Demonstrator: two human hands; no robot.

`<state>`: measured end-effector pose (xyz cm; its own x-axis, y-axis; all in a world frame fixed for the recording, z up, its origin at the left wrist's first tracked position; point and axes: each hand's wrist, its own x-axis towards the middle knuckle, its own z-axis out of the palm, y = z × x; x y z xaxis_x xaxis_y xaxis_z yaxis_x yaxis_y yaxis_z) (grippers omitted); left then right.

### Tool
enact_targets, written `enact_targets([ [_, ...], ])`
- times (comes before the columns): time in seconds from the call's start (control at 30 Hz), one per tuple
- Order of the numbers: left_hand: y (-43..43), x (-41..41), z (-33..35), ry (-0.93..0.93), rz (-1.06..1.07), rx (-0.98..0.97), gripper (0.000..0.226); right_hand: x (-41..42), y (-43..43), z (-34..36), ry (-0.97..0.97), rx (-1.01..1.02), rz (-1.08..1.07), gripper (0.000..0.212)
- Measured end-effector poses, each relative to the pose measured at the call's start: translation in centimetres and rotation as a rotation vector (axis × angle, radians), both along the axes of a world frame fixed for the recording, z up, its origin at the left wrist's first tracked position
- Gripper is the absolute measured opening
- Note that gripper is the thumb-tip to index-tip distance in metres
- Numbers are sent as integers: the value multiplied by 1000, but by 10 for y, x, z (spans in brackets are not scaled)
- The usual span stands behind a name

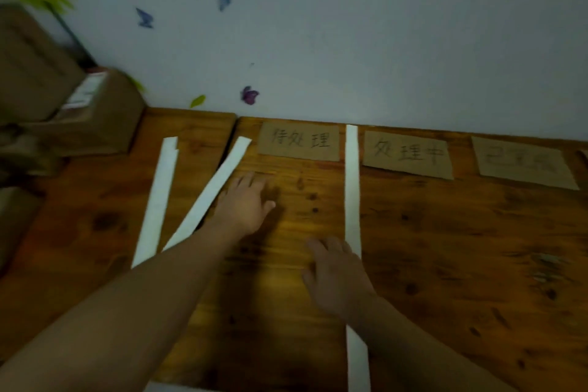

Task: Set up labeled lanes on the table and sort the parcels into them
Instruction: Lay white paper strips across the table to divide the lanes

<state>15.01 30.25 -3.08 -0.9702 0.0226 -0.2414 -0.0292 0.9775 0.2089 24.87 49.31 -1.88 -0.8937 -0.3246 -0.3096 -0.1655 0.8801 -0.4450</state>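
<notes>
Three brown cardboard label cards are lying in a row along the far edge of the brown wooden table (pixel 445 248): the left card (pixel 297 141), the middle card (pixel 409 154) and the right card (pixel 525 162). A straight white paper strip (pixel 352 188) is running from near to far between the left and middle cards. Left of it a slanted white paper strip (pixel 206 197) is leaning toward a third white paper strip (pixel 157 200), and brown cardboard boxes (pixel 89 111) are standing at the far left.

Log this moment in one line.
lane setup | left hand: open, beside slanted strip | right hand: open, at straight strip | parcels: unsorted, left
</notes>
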Motion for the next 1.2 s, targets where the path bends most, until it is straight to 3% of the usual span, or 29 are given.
enact_targets([
  [0.23, -101, 100, -9, -87, 290, -86, 48, 26, -61, -6, -136, -52, 86, 57],
  [0.4, -149, 141, -35, -156, 271, -98, 31, 57, -122, -28, -301, -84, 7, 63],
  [0.67, -177, 137, -54, -80, 380, 31, 33, 92, -193, -38, -412, -173, -209, 58],
  [0.8, -186, 129, -53, -110, 430, 71, 40, 99, -203, -33, -440, -240, -292, 55],
  [1.0, -191, 117, -48, -137, 504, 92, 33, 90, -201, -30, -442, -264, -349, 55],
  [1.13, -190, 126, -49, -83, 547, 71, 56, 87, -196, -29, -447, -277, -368, 54],
  [1.2, -189, 129, -50, -82, 532, 81, 51, 87, -193, -29, -455, -273, -376, 54],
])
